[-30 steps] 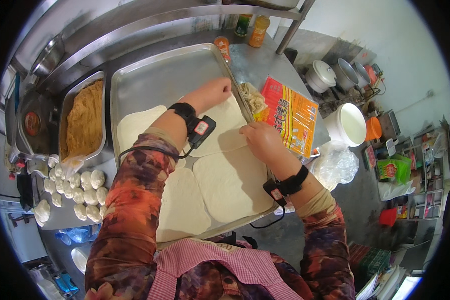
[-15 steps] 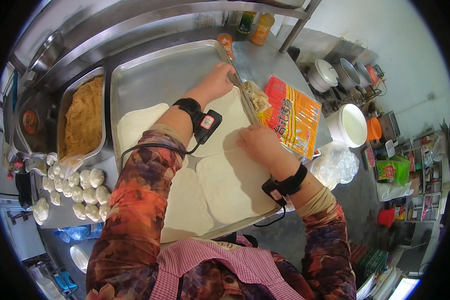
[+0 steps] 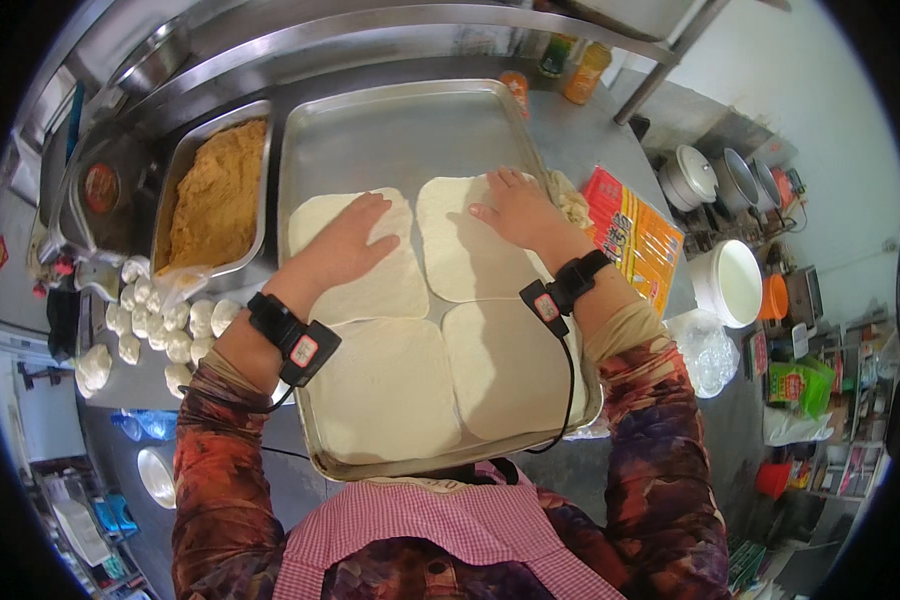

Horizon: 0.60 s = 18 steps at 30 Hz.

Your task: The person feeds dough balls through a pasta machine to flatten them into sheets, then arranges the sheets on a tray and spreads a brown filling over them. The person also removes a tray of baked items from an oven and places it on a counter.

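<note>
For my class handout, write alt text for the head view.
Left hand and right hand lie open over the far two of four dough sheets on a metal baking tray; dough balls and brown mixture sit at left.

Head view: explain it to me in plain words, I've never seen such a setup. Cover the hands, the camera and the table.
There is no machine: these are a person's bare hands, with a strapped-on black box at each wrist. The wide, bent view comes from a camera on the person's head, looking down. A metal tray bears four dough sheets. The left hand and right hand lie open over the two far sheets, grasping nothing. Left of the tray are dough balls and a pan of brown paste; right, a packet.
</note>
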Tool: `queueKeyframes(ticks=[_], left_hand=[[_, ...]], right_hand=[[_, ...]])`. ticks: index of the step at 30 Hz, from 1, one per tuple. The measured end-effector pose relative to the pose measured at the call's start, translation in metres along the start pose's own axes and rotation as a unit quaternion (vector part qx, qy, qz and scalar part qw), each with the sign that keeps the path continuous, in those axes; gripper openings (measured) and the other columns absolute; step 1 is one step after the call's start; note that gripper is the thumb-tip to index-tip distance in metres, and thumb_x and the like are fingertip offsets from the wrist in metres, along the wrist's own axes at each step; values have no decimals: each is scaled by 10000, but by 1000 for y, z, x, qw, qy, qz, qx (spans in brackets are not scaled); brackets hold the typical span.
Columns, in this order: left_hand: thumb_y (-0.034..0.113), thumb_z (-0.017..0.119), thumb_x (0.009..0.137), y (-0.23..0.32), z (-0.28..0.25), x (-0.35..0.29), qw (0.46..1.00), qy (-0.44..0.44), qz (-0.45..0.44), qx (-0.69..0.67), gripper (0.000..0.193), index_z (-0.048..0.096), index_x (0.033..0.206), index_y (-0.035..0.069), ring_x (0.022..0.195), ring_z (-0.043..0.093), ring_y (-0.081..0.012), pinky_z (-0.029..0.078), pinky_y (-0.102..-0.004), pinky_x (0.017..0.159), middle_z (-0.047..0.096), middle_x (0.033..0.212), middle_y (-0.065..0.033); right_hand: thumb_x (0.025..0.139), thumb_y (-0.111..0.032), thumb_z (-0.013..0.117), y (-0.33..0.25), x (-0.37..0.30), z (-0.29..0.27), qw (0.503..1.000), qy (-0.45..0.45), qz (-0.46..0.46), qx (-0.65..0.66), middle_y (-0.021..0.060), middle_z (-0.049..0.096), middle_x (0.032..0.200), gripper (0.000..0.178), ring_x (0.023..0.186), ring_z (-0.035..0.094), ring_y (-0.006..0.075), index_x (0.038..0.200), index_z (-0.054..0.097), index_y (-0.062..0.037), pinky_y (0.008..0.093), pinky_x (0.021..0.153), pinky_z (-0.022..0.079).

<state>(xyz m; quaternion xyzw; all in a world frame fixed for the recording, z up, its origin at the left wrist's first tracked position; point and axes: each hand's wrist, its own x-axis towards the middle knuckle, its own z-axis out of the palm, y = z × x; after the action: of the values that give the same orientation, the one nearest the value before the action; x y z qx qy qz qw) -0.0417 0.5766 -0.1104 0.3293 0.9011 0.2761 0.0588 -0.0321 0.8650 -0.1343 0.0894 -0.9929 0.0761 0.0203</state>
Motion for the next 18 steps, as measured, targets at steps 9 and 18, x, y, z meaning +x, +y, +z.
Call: queueKeyframes(ticks=[9,18], left_hand=[[393,369,949,1,46,-12,980,-63,21,186,662,265,1418,-62,1421,147,-330,102,-458,1152,204,1506,-231],[312,433,920,14,48,-21,981,-64,46,179,651,262,1405,-87,1421,134,-334,100,-452,1159,201,1501,-243]], right_hand=[[906,-501,468,-66,0,6,974,-100,-182,84,253,260,1472,733,1387,192,409,1388,338,36,493,1133,145],[890,-559,455,-73,-36,10,977,-112,-179,13,262,234,1482,836,1401,167,390,1398,286,83,480,1144,125]])
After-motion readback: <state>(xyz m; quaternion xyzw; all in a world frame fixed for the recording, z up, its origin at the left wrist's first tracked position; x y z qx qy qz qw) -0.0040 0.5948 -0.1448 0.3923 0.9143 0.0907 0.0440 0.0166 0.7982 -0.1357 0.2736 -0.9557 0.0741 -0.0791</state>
